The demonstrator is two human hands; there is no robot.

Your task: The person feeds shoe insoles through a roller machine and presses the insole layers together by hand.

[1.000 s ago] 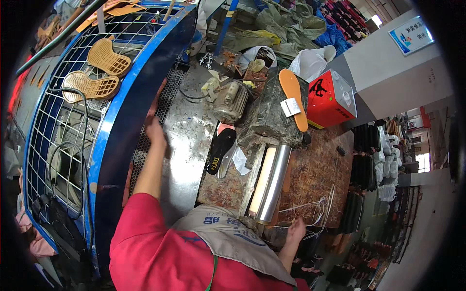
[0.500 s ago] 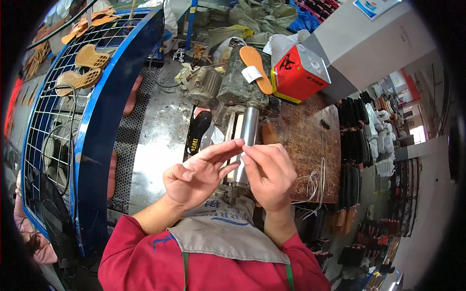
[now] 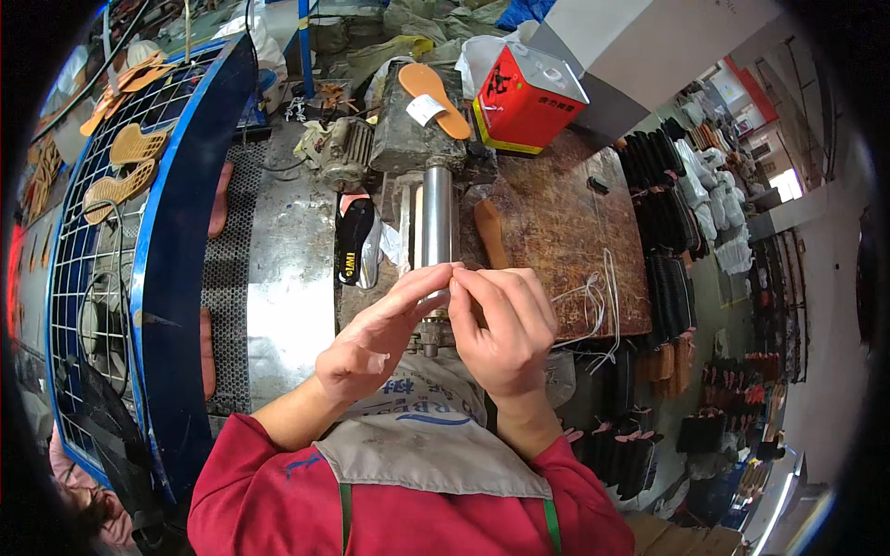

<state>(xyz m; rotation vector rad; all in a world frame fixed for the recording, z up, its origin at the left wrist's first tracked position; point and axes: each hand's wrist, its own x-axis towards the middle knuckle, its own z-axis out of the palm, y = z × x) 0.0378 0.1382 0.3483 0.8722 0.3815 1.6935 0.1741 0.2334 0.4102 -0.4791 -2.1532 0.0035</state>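
In front of my apron, my left hand (image 3: 378,320) has its fingers stretched out and lying together, turned partly edge-on. My right hand (image 3: 505,326) is bent into a pinch, its thumb and fingertips touching the tips of the left fingers. Whether anything small sits in that pinch cannot be made out. Just beyond the hands is a shiny metal roller (image 3: 437,218) on a machine, its near end partly covered by them. Left of the roller lies a black insole (image 3: 352,243) with yellow print. An orange insole (image 3: 434,100) bearing a white label rests on the machine's top.
A red square can (image 3: 528,104) stands behind a worn brown tabletop (image 3: 565,213), which holds a brown sole (image 3: 489,236) and loose white cord (image 3: 603,301). At left, a blue-framed wire rack (image 3: 181,250) carries tan soles (image 3: 120,190) beside a perforated belt (image 3: 227,310).
The view has shifted, so the machine and table appear farther left and higher. My left hand has rolled more edge-on with its fingers drawn together; the right keeps its pinch at the fingertips.
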